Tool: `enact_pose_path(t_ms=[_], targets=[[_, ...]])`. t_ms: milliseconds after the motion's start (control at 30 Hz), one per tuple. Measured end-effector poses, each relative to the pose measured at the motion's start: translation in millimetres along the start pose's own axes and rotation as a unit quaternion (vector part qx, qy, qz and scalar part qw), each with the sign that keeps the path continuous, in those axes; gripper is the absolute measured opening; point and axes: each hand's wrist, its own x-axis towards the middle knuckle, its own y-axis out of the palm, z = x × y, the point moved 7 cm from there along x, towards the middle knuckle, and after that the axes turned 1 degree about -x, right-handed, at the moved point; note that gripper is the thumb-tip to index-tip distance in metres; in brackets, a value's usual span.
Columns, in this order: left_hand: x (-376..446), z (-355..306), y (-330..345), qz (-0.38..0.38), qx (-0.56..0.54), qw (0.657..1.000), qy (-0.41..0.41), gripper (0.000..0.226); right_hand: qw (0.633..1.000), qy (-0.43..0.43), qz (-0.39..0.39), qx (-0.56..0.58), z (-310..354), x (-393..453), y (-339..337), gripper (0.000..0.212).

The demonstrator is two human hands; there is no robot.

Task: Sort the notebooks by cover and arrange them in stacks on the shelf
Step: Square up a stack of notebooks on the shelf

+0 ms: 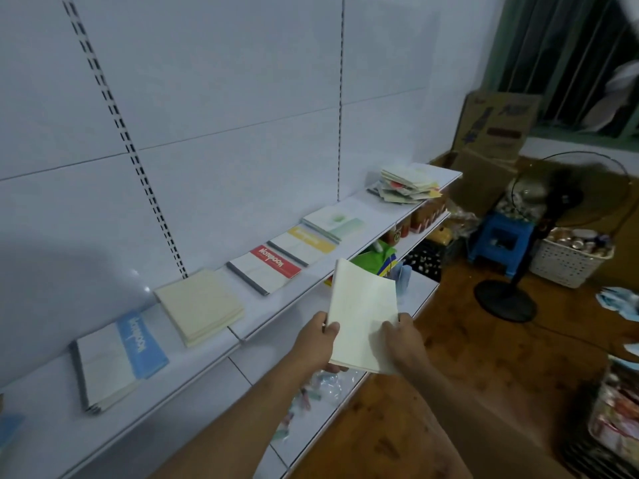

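Your left hand (320, 335) and right hand (403, 340) both pinch one cream notebook (363, 312) in front of the shelf (214, 344), where five sorted stacks and one loose pile (406, 184) lie.

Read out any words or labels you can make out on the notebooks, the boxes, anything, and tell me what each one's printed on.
"Notebook": white letters on the red band of the red-banded notebook stack, seen inverted.
"Notebook": white letters on the blue band of the blue-banded notebook stack, blurred, likely the same word.
Yellow-banded notebook stack: print too blurred to read.
Cardboard box: dark print too blurred to read.
Plain cream notebook held in both hands: no text visible.
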Motion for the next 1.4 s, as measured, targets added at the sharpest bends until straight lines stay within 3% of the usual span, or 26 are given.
enact_pose_path(t_ms=[233, 467, 600, 800, 1167, 1400], targets=[[38.0, 3.1, -41.9, -0.046, -0.033, 0.998, -0.023, 0.021, 0.998, -0.033, 0.048, 0.011, 44.2, 44.0, 33.7, 0.042], [67.6, 17.4, -134.9, -0.164, -0.007, 0.986, -0.025, 0.023, 0.991, -0.079, 0.104, 0.024, 119.3, 76.4, 111.6, 0.025], [78.8, 36.0, -199.1, -0.236, 0.004, 0.971, -0.051, 0.024, 0.973, -0.138, 0.185, 0.002, 175.0, 83.3, 169.3, 0.044], [82.2, 73.8, -267.3, -0.291, 0.011, 0.949, -0.120, 0.033, 0.947, -0.211, 0.235, -0.055, 228.5, 90.1, 252.1, 0.044], [93.8, 134.9, -303.5, -0.335, 0.033, 0.917, -0.216, 0.043, 0.900, -0.267, 0.319, -0.127, 254.9, 100.6, 341.6, 0.044], [95.1, 144.4, -292.6, -0.338, 0.176, 0.875, -0.299, 0.039, 0.856, -0.298, 0.363, -0.217, 244.3, 112.3, 365.9, 0.042]])
